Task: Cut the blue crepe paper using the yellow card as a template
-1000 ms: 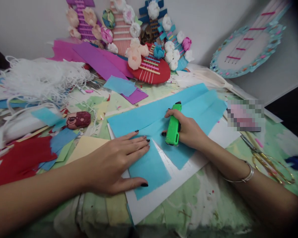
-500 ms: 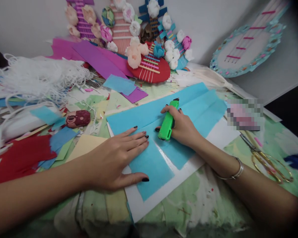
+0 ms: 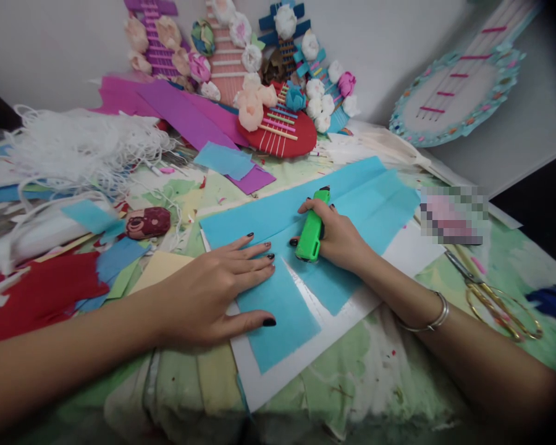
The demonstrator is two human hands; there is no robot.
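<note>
My left hand (image 3: 220,293) lies flat with fingers spread on a blue paper sheet (image 3: 278,334), left of a slit. In my right hand (image 3: 338,238) is a green utility knife (image 3: 311,232), held upright and tilted, near the slit's upper end. Its tip against the sheet is hidden. The slit widens toward the near edge and shows white paper (image 3: 412,250) underneath. More blue paper extends to the upper right, with a fold line across it.
Gold-handled scissors (image 3: 500,306) lie at right, near a pixelated item (image 3: 454,213). White string (image 3: 88,145), a dark red mouse-shaped object (image 3: 148,222) and red paper scraps (image 3: 50,287) are at left. Decorated paper instruments (image 3: 278,133) stand against the wall.
My left hand and the blue piece under it have shifted slightly left, and the slit looks a little wider. My right hand still holds the knife in nearly the same place.
</note>
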